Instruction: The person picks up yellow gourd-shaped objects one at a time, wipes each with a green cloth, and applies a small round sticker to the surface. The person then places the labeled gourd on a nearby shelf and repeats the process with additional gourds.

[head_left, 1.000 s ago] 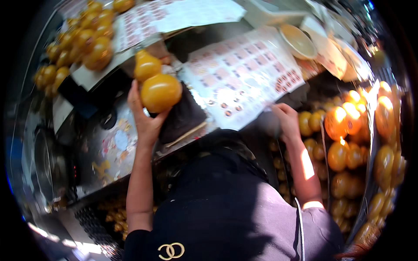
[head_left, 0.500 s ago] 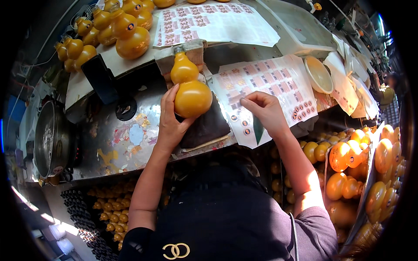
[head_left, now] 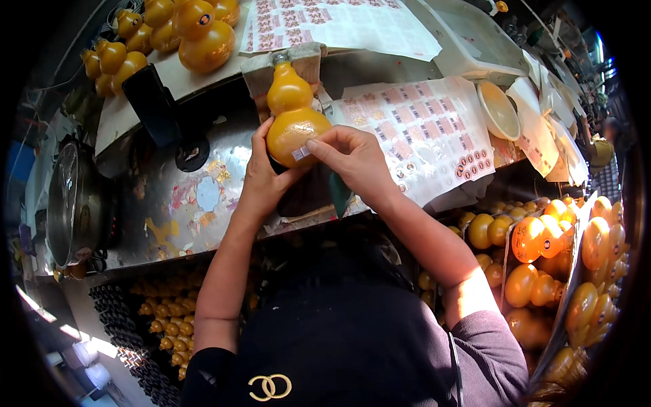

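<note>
A glossy yellow gourd-shaped bottle lies on a cloth-covered rest, its neck pointing away from me. My left hand cups its lower bulb from the left and near side. On the near face of that bulb is a small pale label. My right hand is closed in a pinch at the label's right edge, thumb and forefinger against the bulb. A dark green pointed piece sticks out below my right palm; its upper part is hidden. Just right lies a sheet of printed stickers.
More gourd bottles stand at the far left, near a dark phone. A second sticker sheet lies at the back. A bowl and a plastic tub sit to the right, a pan at the left edge.
My right hand has moved left from the sticker sheet to the bottle, bringing the green piece along. The label now shows on the lower bulb. My left hand still holds the bottle.
</note>
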Motion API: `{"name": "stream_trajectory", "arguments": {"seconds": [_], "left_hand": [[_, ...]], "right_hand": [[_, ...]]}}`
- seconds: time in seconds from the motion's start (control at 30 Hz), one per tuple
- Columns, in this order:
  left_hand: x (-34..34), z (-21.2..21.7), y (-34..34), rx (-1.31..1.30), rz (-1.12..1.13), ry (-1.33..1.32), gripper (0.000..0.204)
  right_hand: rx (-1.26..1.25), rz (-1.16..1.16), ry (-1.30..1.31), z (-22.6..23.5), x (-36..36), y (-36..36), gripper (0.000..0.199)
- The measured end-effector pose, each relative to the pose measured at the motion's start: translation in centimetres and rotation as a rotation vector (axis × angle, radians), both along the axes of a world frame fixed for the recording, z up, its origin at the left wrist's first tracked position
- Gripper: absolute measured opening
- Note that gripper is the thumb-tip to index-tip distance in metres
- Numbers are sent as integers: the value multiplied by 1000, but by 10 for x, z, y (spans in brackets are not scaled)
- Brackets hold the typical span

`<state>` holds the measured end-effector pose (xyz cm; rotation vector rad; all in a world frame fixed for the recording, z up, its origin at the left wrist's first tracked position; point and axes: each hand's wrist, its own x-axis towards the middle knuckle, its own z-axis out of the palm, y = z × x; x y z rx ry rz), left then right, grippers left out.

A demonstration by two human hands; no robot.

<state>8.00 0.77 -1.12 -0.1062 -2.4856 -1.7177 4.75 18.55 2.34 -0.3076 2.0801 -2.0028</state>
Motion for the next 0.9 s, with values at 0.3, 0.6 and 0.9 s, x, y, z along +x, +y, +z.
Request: {"name": "stream_trajectory", "arguments": {"seconds": [0.3, 0.6, 0.9], "left_hand": [[-6, 8, -1, 612, -47, -183, 77], [-20, 7, -1, 715, 0, -204, 73], [-9, 5, -7, 628, -86, -159, 80]], "right_hand": [[84, -85, 37, -9, -2, 6, 33], [390, 141, 77, -14, -45, 10, 86], [263, 263, -23, -8, -41, 21, 71]]}}
